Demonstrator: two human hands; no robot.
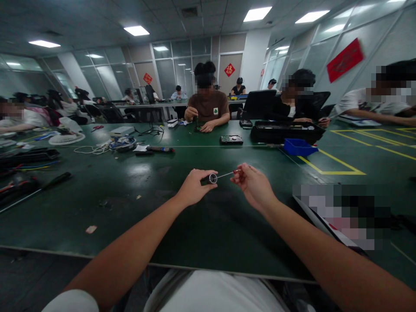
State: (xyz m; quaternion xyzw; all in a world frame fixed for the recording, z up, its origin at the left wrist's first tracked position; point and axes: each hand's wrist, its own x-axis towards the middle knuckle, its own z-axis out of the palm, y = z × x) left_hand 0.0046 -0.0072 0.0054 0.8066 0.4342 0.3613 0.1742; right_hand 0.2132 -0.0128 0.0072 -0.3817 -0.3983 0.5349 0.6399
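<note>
Above the green table (156,234), my left hand (193,187) grips a small dark cylindrical part (212,178) with a pale metal ring at its end. The ring faces me. My right hand (255,184) pinches the red handle of a thin screwdriver (225,174). Its metal shaft points left, and the tip is at the right side of the ringed part. Whether the tip is inside the part or only touching it, I cannot tell.
A long screwdriver (48,186) lies at the left. Beyond my hands are a dark power tool (159,149), a hard drive (231,140) and a blue bin (298,147). At the right lies a flat white-edged object (320,216). A person in brown (208,106) works opposite.
</note>
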